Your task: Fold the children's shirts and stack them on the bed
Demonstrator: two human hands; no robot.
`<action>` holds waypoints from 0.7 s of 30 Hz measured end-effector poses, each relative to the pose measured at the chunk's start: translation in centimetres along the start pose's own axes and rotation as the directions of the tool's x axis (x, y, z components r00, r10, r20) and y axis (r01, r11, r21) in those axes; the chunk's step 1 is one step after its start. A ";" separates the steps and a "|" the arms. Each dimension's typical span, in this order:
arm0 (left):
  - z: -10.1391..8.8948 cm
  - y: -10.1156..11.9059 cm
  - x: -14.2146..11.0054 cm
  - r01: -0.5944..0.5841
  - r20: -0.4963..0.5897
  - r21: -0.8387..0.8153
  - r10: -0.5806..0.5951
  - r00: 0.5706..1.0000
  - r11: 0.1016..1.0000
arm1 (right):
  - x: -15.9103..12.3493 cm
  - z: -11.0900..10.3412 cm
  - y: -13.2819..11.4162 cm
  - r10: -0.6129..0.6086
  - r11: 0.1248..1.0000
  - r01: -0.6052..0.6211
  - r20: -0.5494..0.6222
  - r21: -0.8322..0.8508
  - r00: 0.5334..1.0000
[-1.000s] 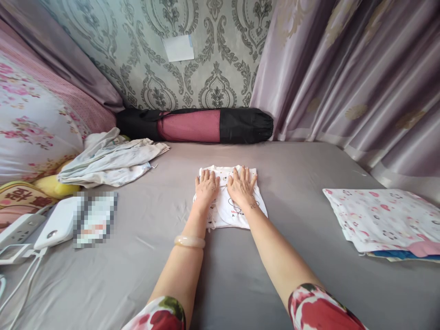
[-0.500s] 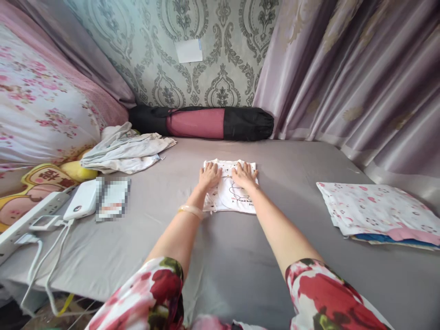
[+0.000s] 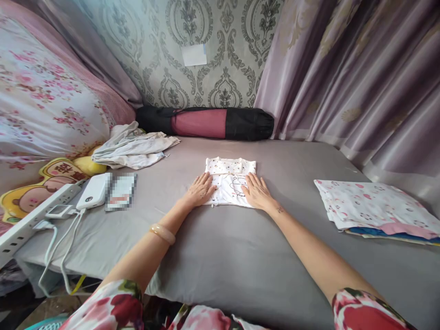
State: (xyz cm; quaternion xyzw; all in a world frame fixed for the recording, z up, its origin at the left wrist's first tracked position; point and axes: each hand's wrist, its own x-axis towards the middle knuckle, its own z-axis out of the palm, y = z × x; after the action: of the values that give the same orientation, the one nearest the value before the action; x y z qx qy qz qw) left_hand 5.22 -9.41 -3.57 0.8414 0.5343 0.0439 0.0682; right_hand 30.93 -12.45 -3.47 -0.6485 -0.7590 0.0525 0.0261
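Observation:
A small white printed garment (image 3: 228, 188), with a line-drawn figure on its front, lies folded on the grey sheet. Its upper part shows a dotted band running across. My left hand (image 3: 202, 190) rests flat on the garment's left edge, fingers stretched out. On the opposite edge lies my right hand (image 3: 257, 191), palm down with its fingers spread. Both hands press on the cloth without gripping it. A pale bangle (image 3: 162, 233) sits on my left forearm.
To the right lies a stack of folded printed cloth (image 3: 374, 206). Crumpled cloths (image 3: 134, 149), a white power bank (image 3: 94, 190), a power strip (image 3: 37, 220) with cables and a plush toy (image 3: 30, 192) are at left. A black and pink rolled bag (image 3: 199, 123) lies along the wall.
My hands have moved apart and toward me, from the garment's upper part to its left and right edges. The dotted upper band is now uncovered. The camera view has shifted slightly.

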 end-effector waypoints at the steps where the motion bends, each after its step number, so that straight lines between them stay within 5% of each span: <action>1: 0.2 0.0 0.0 0.000 -0.005 0.003 0.000 1.000 1.000 | 0.1 0.1 0.0 0.003 1.000 -0.003 -0.003 -0.005 1.000; 10: -0.9 1.2 -0.3 0.005 -0.023 0.083 -0.003 1.000 0.996 | -0.6 -1.2 -0.8 -0.008 1.000 0.008 0.021 0.006 1.000; 15: -0.9 4.0 -2.2 -0.205 0.012 0.056 0.205 0.979 0.977 | -3.2 -1.3 -3.2 -0.206 0.975 0.204 0.011 0.084 0.978; 21: 0.1 4.4 -2.9 -0.247 0.067 -0.008 0.247 0.967 0.969 | -4.1 -0.1 -4.1 -0.239 0.968 0.235 0.034 0.093 0.970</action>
State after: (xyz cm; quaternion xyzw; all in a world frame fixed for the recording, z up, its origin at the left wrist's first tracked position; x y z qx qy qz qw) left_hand 7.89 -13.87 -2.99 0.9023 0.4229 0.0236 0.0799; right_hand 27.60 -17.14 -2.78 -0.5501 -0.8283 0.0973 0.0438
